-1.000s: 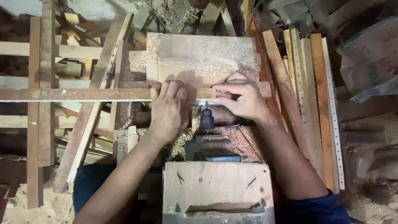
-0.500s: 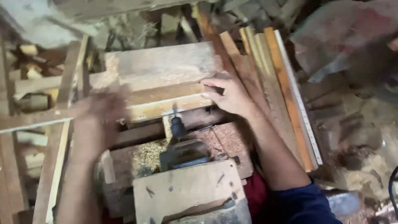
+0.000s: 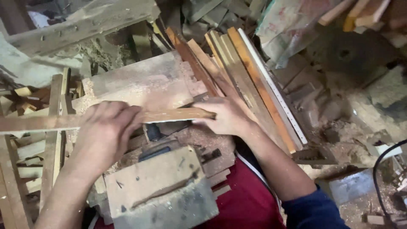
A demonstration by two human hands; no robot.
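Note:
A long thin wooden strip [image 3: 169, 115] lies crosswise over a dusty wooden work surface [image 3: 144, 82]. My left hand [image 3: 106, 131] presses down on the strip near its middle, fingers wrapped over it. At the strip's right end my right hand [image 3: 227, 116] grips it with fingers curled around the tip. Just below the strip a dark spindle tool [image 3: 153, 132] rises from a sawdust-covered block. A worn wooden board with a slot [image 3: 159, 186] sits in front of me, below both hands.
A bundle of long wooden slats [image 3: 250, 80] leans diagonally to the right of my right hand. Offcuts and a wooden frame [image 3: 53, 144] crowd the left side. Sawdust and a black cable [image 3: 379, 178] lie on the floor at right.
My view has swung to the right. The left hand settled back onto the strip after moving in a blur. The right hand kept its hold on the strip's end.

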